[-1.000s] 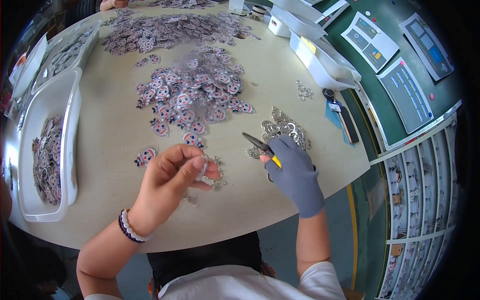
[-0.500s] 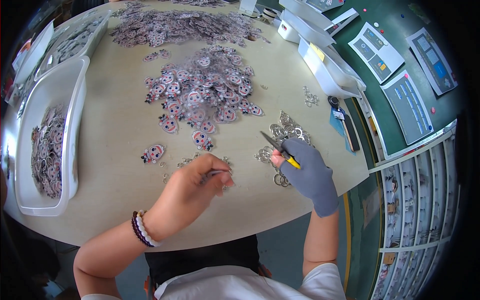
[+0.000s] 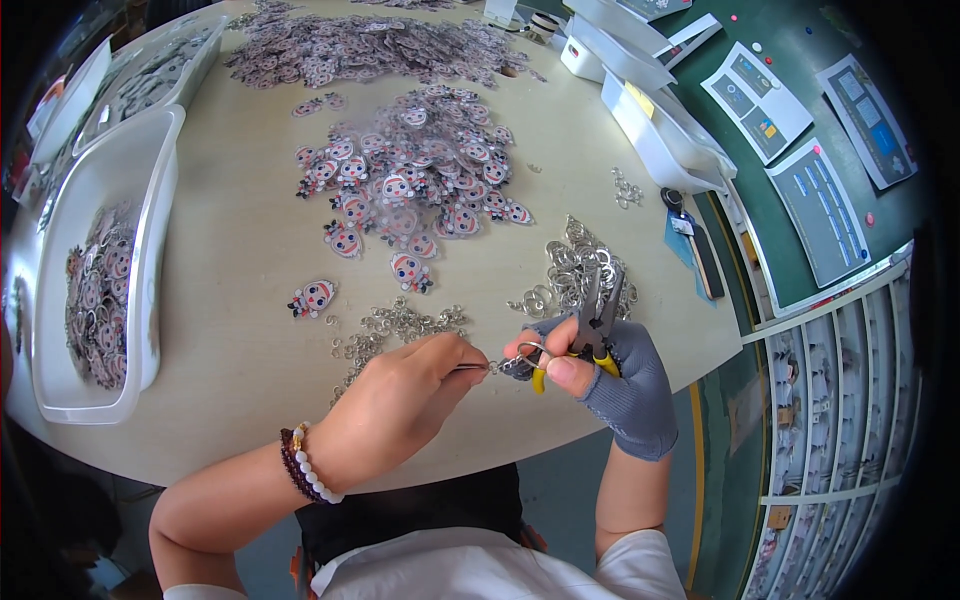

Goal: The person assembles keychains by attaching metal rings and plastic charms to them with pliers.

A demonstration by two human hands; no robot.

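Currently, my left grip [image 3: 408,398] pinches a thin piece [image 3: 471,367], and slipping pliers [image 3: 600,312] could dislodge the ring [image 3: 536,344] my right grip [image 3: 628,385] clasps.

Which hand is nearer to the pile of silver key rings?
Right. The right hand is just below the key rings in view, its pliers overlapping them; the left hand is farther off, lower left.

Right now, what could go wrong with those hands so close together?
The right hand grips both the pliers and a metal ring, so either might slip. The short chain between the hands could twist or snag. The left hand is close to the loose small rings and might scatter some.
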